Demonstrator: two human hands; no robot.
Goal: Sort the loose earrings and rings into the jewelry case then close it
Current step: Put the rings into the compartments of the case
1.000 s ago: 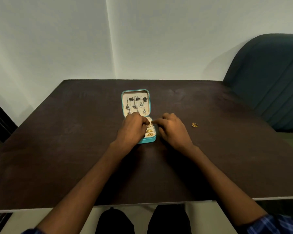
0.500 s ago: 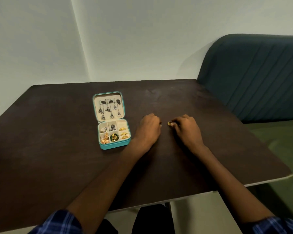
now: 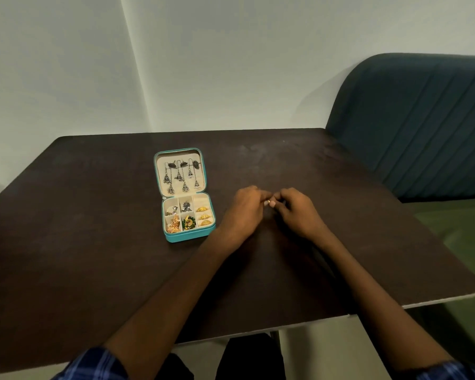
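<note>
- While my left hand (image 3: 244,208) and right hand (image 3: 295,209) pinch 1 small gold ring (image 3: 268,201) between fingertips, both sit just right of the open teal square jewelry case (image 3: 185,196).

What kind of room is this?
Probably a plain sitting or dining corner indoors: a dark wooden table stands against bare white walls, with a padded teal seat beside it.

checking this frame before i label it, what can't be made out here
Head view only:
- Gold piece: mostly hidden between the fingertips of the left hand and right hand; ring or earring cannot be told.
- Which hand truly grips it: the fingers overlap.
- Case compartments: contents too small to count.
- Table: its near left part is cut off by the frame edge.
</note>
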